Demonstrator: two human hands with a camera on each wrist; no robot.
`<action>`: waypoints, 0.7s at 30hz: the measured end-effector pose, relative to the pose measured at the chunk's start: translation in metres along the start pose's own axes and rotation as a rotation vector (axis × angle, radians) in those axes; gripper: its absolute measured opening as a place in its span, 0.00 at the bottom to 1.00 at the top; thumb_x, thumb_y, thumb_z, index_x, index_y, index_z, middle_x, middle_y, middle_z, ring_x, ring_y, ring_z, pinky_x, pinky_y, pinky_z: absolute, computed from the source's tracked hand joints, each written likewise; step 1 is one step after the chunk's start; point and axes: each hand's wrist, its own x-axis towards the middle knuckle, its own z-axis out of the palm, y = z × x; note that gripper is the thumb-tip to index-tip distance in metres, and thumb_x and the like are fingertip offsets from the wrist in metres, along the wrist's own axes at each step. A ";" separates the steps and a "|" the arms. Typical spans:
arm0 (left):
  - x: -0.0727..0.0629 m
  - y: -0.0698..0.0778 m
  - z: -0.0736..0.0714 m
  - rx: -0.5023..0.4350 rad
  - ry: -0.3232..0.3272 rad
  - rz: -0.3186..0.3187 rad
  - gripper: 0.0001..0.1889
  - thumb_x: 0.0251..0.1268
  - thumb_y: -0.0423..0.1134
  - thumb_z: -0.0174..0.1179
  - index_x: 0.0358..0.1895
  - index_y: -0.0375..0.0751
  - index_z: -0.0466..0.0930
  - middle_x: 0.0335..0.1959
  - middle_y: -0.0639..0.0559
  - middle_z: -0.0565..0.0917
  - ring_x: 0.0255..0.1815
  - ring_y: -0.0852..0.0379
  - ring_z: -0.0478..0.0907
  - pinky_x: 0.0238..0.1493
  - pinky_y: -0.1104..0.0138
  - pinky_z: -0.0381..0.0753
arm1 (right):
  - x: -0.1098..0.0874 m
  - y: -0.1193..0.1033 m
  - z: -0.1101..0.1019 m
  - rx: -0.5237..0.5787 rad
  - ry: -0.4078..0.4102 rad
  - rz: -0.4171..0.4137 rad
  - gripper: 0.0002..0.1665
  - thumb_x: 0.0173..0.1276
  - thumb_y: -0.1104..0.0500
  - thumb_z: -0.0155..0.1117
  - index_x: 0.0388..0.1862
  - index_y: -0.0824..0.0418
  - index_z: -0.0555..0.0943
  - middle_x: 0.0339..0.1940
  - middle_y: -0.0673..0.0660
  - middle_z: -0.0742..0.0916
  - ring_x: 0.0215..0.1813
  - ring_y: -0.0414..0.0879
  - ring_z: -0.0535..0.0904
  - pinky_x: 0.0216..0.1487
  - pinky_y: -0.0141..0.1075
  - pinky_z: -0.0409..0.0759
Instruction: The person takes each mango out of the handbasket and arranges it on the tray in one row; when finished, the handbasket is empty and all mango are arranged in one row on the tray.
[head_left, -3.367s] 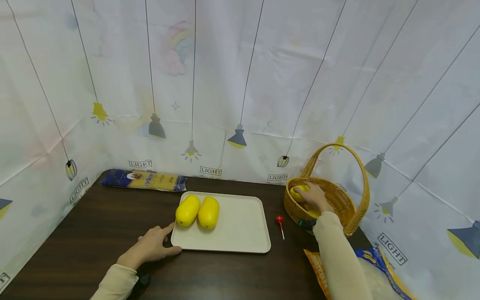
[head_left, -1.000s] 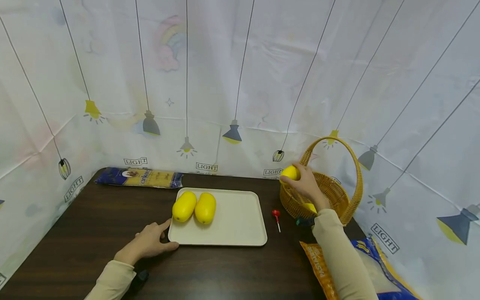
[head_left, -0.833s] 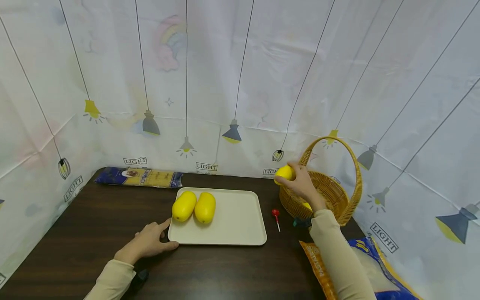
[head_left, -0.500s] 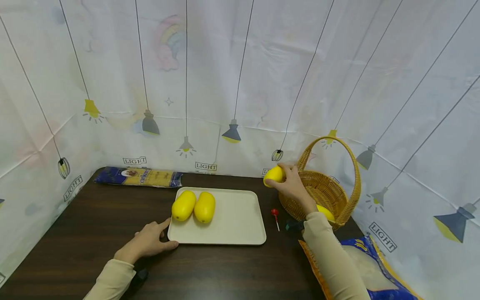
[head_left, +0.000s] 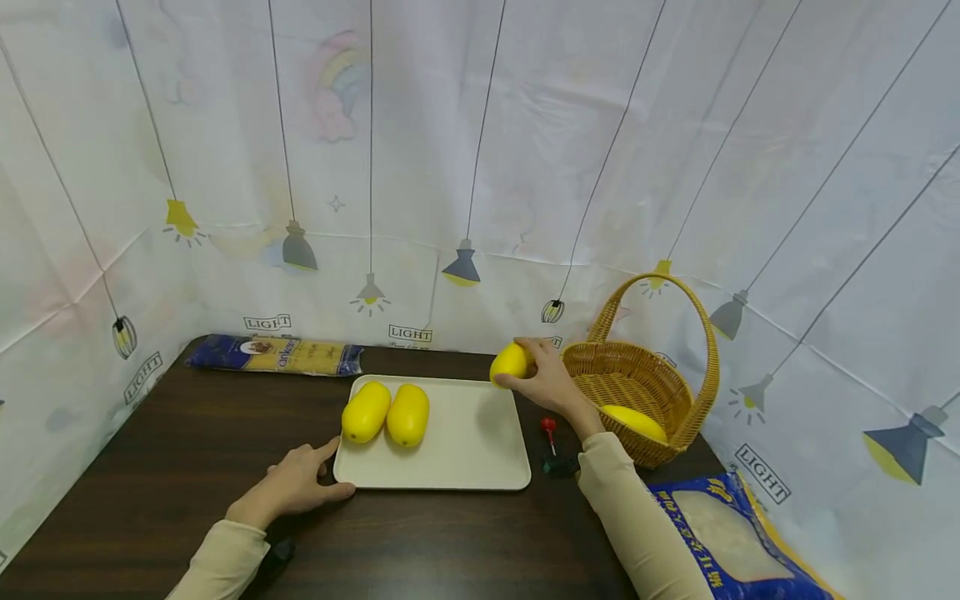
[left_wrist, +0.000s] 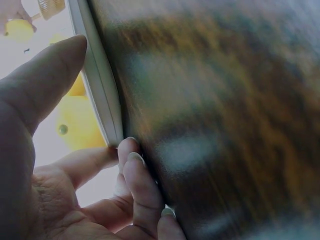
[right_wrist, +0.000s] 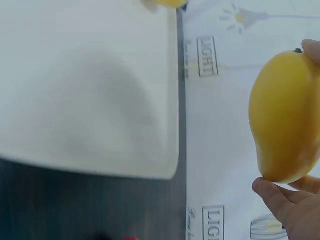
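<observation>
My right hand (head_left: 547, 383) holds a yellow mango (head_left: 510, 365) over the far right corner of the cream tray (head_left: 472, 442). In the right wrist view, thumb and fingers clasp the mango (right_wrist: 285, 117) at its two ends, and a shadow falls on the tray below. Two more mangoes, one at the tray's left edge (head_left: 366, 412) and one beside it (head_left: 408, 415), lie side by side. My left hand (head_left: 296, 483) touches the tray's near left corner with extended thumb and index finger; its other fingers bend loosely. Another mango (head_left: 636, 422) lies in the wicker basket (head_left: 648, 454).
A red lollipop (head_left: 549, 425) lies between tray and basket, near the right wrist. At the back left is a blue and yellow pasta packet (head_left: 277, 356). A blue bag with a clear window (head_left: 735, 533) lies at the front right, partly behind the right sleeve. A printed curtain backs the table.
My right hand has lifted the mango out of the basket and carried it left to above the tray's right edge. My left hand stays at the tray's corner.
</observation>
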 end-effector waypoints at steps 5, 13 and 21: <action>0.001 -0.001 0.001 -0.002 0.002 0.000 0.51 0.56 0.64 0.68 0.78 0.41 0.60 0.38 0.47 0.78 0.40 0.51 0.74 0.39 0.42 0.72 | -0.003 -0.009 0.016 0.018 -0.032 -0.041 0.50 0.60 0.38 0.73 0.76 0.54 0.66 0.73 0.60 0.70 0.62 0.57 0.75 0.62 0.51 0.78; 0.000 -0.001 0.001 -0.011 0.002 -0.007 0.51 0.56 0.64 0.68 0.78 0.41 0.59 0.38 0.47 0.78 0.40 0.51 0.73 0.40 0.41 0.71 | -0.009 -0.015 0.044 0.017 -0.085 -0.020 0.51 0.57 0.38 0.75 0.74 0.59 0.69 0.68 0.58 0.77 0.64 0.52 0.76 0.66 0.48 0.76; -0.001 0.000 0.001 -0.007 0.010 -0.001 0.51 0.56 0.63 0.69 0.78 0.41 0.60 0.36 0.48 0.77 0.37 0.53 0.71 0.37 0.48 0.70 | -0.016 -0.017 0.063 0.042 -0.160 0.006 0.51 0.55 0.37 0.76 0.71 0.60 0.70 0.67 0.59 0.78 0.65 0.54 0.78 0.66 0.48 0.78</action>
